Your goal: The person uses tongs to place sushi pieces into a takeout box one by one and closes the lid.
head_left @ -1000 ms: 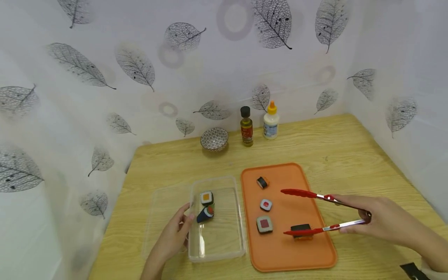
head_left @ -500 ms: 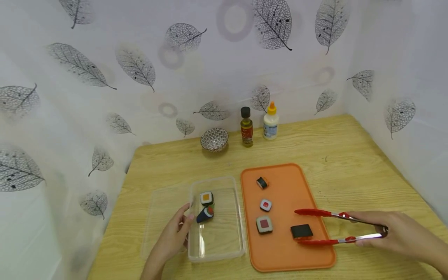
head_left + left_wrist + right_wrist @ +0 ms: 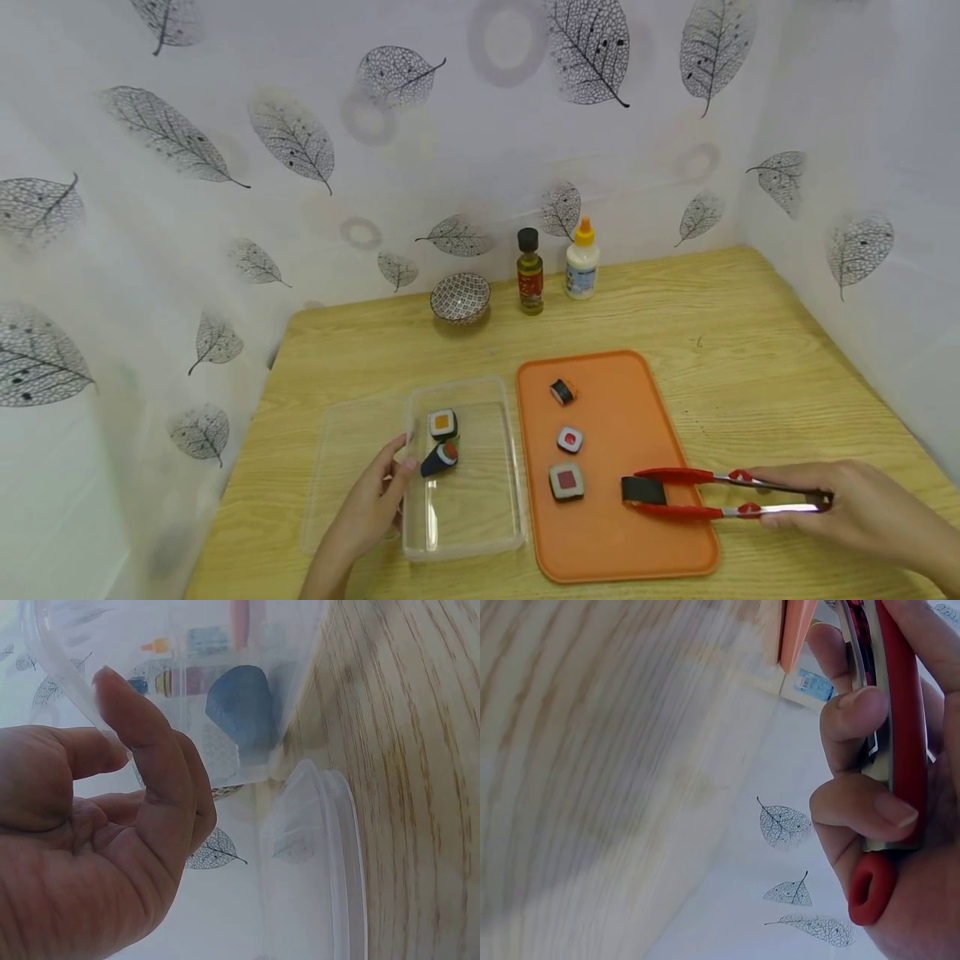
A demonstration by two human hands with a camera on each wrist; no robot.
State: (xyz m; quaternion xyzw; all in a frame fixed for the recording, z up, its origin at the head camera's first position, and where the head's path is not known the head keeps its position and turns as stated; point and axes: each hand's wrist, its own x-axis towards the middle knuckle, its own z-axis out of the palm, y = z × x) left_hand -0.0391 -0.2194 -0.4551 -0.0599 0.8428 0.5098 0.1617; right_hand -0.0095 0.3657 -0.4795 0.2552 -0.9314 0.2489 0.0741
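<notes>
In the head view my left hand (image 3: 371,504) pinches the left rim of a clear plastic container (image 3: 467,548). Inside it lie a square sushi roll (image 3: 442,424) with an orange centre and a cone-shaped hand roll (image 3: 438,460). My right hand (image 3: 858,504) grips red-tipped metal tongs (image 3: 678,476), its fingers wrapped round the handles in the right wrist view. The tong tips lie on either side of a sushi piece with a black top (image 3: 643,490), low over the orange tray (image 3: 600,546). Left of them on the tray are two pale rolls (image 3: 566,482) and a small black-and-orange piece (image 3: 562,391).
A clear lid (image 3: 347,425) lies flat left of the container, partly behind my left hand. Along the back stand a patterned bowl (image 3: 461,298), a dark-capped bottle (image 3: 530,279) and a white squeeze bottle (image 3: 581,267). A leaf-print curtain hangs behind the table (image 3: 757,350).
The tongs have drawn back right, dropped, and narrowed from wide apart to either side of the black-topped sushi piece. My left hand and the container have stayed still.
</notes>
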